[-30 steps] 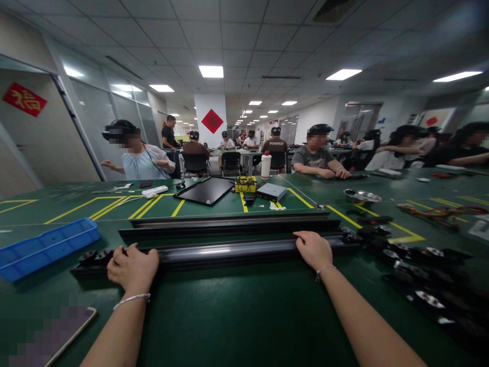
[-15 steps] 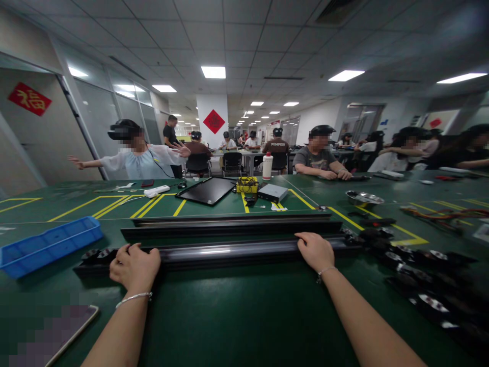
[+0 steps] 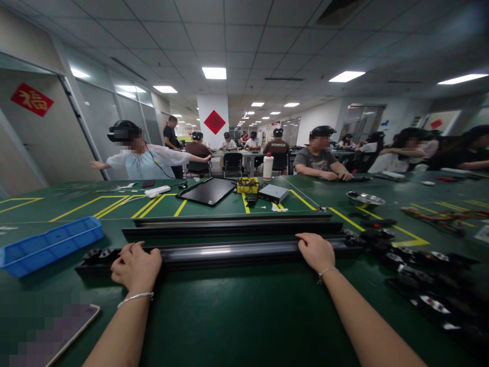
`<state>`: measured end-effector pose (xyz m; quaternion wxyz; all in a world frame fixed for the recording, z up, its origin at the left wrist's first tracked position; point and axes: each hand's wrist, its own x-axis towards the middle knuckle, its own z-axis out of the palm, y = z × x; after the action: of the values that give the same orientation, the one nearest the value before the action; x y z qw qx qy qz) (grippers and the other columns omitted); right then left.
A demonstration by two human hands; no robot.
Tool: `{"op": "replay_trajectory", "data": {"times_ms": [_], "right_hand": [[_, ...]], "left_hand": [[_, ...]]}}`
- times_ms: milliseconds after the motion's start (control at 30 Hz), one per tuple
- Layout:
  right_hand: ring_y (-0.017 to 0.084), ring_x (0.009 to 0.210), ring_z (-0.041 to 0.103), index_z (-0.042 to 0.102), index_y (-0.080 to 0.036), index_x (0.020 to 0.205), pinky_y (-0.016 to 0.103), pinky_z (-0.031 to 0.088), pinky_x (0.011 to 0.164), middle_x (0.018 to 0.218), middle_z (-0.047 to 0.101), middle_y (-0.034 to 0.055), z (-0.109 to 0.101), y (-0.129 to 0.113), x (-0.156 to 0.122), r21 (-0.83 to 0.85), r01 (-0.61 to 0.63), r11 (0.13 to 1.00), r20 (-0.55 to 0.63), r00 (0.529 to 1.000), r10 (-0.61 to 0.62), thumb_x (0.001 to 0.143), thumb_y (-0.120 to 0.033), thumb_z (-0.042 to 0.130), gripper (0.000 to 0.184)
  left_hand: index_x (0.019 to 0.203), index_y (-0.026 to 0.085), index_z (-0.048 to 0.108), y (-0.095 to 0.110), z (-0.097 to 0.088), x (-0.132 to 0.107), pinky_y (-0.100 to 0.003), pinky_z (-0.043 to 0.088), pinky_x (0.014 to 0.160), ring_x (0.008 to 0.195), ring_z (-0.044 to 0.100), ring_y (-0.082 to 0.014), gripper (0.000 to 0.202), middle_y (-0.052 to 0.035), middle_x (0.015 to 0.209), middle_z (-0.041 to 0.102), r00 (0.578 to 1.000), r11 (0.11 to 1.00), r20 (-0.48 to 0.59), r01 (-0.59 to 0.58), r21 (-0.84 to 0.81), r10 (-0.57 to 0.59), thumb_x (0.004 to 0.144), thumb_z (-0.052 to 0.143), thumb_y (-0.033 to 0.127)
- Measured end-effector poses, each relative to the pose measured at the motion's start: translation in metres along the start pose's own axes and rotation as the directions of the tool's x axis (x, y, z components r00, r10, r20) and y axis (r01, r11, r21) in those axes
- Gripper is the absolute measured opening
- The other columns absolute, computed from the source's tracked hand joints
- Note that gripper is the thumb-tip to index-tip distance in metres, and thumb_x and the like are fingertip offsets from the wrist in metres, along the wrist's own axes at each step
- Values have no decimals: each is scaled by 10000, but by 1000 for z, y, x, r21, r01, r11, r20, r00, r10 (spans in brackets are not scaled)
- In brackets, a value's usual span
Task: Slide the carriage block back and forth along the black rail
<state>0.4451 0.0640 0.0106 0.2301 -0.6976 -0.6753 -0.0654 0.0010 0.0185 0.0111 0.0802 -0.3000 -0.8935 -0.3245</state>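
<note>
Green table [image 3: 237, 316] stretches between the two forearms, from the near side of the bar [image 3: 233, 255] to the bottom of the view. On the far side there is little room: two rails [image 3: 229, 229] lie just behind the bar, nearly parallel to it. A blue tray [image 3: 63, 250] stands near its left end, a phone [image 3: 57, 331] lies at the lower left, and dark parts [image 3: 420, 285] crowd its right end; whether they touch it is unclear.

The bar lies crosswise on the table, under both hands. The left hand [image 3: 136, 267] grasps it near the left end, fingers curled over the top. The right hand [image 3: 316, 252] lies over it towards the right end, one finger reaching left along the upper edge; how firmly it grips cannot be told.

Compared with half a second ago, hands and bar keep their places; across the table, a co-worker's [image 3: 139, 163] raised hand has dropped into an outstretched arm.
</note>
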Motion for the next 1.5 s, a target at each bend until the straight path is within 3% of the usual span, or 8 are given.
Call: {"op": "replay_trajectory", "data": {"times_ms": [167, 367, 500, 1233, 1500], "right_hand": [[167, 992, 539, 662, -253, 956, 307, 384, 846, 1059, 637, -2, 1, 0, 0, -9, 0, 1000, -4, 1000, 0, 755, -246, 379, 347], [164, 1000, 535, 659, -246, 966, 299, 386, 836, 1061, 638, -2, 0, -1, 0, -9, 4, 1000, 3, 1000, -4, 756, -246, 378, 351], [169, 1001, 534, 658, -250, 968, 305, 387, 831, 1061, 637, 0, -3, -2, -1, -3, -6, 1000, 11, 1000, 6, 753, -250, 381, 351], [168, 1002, 536, 657, -253, 963, 310, 381, 843, 1059, 636, -3, -1, -1, 0, 0, -2, 1000, 6, 1000, 2, 754, -245, 378, 348], [180, 1054, 499, 628, -273, 1033, 338, 357, 863, 1110, 611, 2, 0, 0, -1, -28, 12, 1000, 65, 998, -11, 791, -306, 354, 367]], "left_hand": [[1200, 274, 441, 4, -4, -6, -516, 327, 887, 1123, 328, -349, 506, -33, 1356, 340, 1000, 999, -7, -9, -45, 9, 714, 389, 403], [1271, 146, 359, 4, -1, -6, -516, 306, 915, 1153, 330, -374, 630, -157, 1304, 366, 1000, 1000, -14, 19, -20, -20, 714, 382, 441], [1265, 113, 356, 3, -3, -4, -512, 300, 915, 1162, 322, -371, 645, -187, 1282, 389, 999, 999, 20, 40, 2, -40, 712, 386, 445], [1239, 134, 398, 5, -5, -2, -486, 325, 860, 1089, 415, -367, 635, -186, 1168, 505, 1000, 998, 30, -2, 55, 0, 696, 402, 462], [1246, 137, 379, 2, -4, -6, -469, 289, 938, 1176, 360, -331, 606, -164, 1233, 466, 999, 1000, 45, -9, -11, 10, 722, 389, 441]]}}
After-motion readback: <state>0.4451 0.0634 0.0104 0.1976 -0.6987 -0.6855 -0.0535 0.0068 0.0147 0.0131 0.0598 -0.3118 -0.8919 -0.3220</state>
